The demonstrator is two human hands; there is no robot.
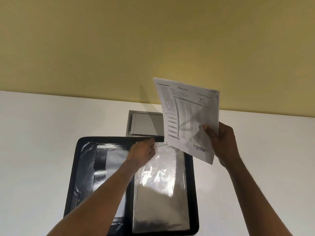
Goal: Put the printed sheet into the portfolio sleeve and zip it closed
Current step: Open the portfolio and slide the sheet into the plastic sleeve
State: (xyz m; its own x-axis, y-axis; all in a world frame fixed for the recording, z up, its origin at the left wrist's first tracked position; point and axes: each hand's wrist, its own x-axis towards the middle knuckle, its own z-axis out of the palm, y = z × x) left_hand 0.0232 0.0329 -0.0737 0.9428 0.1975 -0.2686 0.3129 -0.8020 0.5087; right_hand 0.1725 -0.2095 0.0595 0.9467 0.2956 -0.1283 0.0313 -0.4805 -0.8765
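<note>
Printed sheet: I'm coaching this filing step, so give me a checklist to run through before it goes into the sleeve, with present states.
1. Printed sheet gripped: ok, right hand pinches its lower right edge.
2. Portfolio lying open on the white table: ok.
3. Clear plastic sleeve top held: ok, left hand pinches it.
4. Sleeve mouth actually parted: cannot tell.
5. Sheet flat: not ok, it bows and tilts.
6. Sheet lined up over sleeve: not ok, it is raised and off to the right.

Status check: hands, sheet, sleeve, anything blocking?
Right hand grip shut on printed sheet, held in the air above the open portfolio. Left hand pinching top edge of clear sleeve. Sheet not yet in. Nothing blocking.
</note>
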